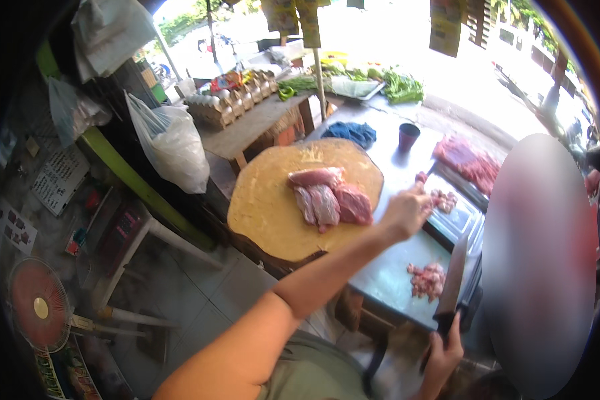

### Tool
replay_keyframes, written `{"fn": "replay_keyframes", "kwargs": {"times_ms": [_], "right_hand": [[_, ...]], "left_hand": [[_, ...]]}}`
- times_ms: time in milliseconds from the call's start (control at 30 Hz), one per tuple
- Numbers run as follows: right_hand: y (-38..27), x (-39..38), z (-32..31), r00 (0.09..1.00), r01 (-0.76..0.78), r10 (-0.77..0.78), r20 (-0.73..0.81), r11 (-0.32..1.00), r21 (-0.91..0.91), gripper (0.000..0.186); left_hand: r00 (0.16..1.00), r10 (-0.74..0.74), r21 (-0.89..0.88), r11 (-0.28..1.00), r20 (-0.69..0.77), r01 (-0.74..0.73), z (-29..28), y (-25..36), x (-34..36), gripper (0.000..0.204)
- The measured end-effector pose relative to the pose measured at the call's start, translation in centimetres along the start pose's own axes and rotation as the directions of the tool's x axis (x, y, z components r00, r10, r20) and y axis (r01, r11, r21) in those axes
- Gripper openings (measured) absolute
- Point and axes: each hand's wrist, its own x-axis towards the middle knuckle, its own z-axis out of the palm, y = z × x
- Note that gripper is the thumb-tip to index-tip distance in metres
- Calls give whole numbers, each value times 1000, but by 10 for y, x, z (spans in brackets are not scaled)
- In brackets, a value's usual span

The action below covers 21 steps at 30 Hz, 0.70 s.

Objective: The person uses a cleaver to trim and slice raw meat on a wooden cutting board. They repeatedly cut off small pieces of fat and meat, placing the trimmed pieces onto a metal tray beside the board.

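Observation:
My left hand [410, 213] reaches over the metal counter with fingers pinched on small meat pieces [420, 179], beside a small pile of chopped meat [445, 201] on a tray. My right hand [445, 348] grips a large knife [453, 279] by its black handle, blade pointing away from me. Another pile of chopped meat [427, 281] lies on the counter left of the blade. Several raw meat pieces [353, 203] rest on the round yellow chopping block [260, 220], left of my left hand.
A blue cloth [350, 133], dark cup [408, 137] and large meat slab [467, 167] are on the counter [380, 267]. Behind are egg cartons [230, 100] and greens [397, 87]. A plastic bag [170, 147] hangs left, above a fan [40, 303]. A blurred area covers the right side.

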Motion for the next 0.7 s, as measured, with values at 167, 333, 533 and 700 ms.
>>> {"fn": "replay_keyframes", "kwargs": {"times_ms": [167, 333, 533, 700], "right_hand": [[-10, 3, 7, 999, -38, 38, 0, 999, -2, 65], [-25, 4, 23, 995, -86, 85, 48, 996, 24, 63], [-33, -3, 41, 991, -15, 21, 134, 999, -43, 64], [-39, -8, 46, 990, 10, 3, 144, 996, -88, 65]], "left_hand": [[969, -52, 405, 902, -240, 149, -88, -76, -35, 23], [954, -246, 487, 820, -173, 300, -170, -150, -41, 49], [929, -332, 506, 837, 163, 211, -183, -179, -27, 49], [955, -294, 436, 863, 24, 255, -188, -199, -17, 38]]}}
